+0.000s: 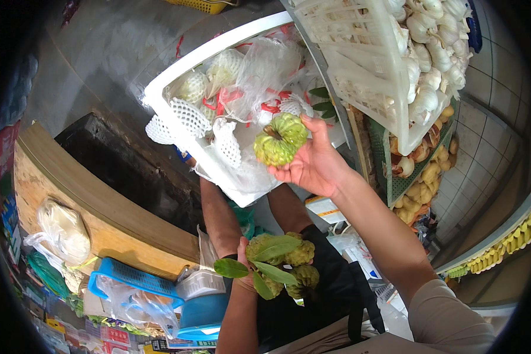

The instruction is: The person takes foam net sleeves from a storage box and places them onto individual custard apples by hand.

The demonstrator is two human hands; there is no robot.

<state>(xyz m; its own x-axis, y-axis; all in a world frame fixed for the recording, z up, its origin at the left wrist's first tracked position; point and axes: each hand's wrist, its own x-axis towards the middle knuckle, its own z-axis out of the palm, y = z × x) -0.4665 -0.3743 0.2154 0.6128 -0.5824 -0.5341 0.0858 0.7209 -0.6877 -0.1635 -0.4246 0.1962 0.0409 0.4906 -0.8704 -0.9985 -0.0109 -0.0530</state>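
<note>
My right hand (316,166) holds a green sugar apple (281,139), its brown stem end facing up, above the near side of a white foam box (217,42). Low against my body, my left hand (247,281) supports several sugar apples (303,278) with green leaves (274,248) lying over them; the leaves and fruit hide most of its fingers. Inside the box are fruits in white foam nets (225,66), clear plastic bags (270,59) and red ties (228,98). Empty-looking foam nets (188,117) hang over the box's left edge.
Right of the box, a white plastic basket (358,66) of garlic bulbs (425,97) stands above onions (420,152) and potatoes (418,194). At left are a wooden counter (128,223) with a tied plastic bag (64,230), a dark trough (124,163) and a blue basket (137,276).
</note>
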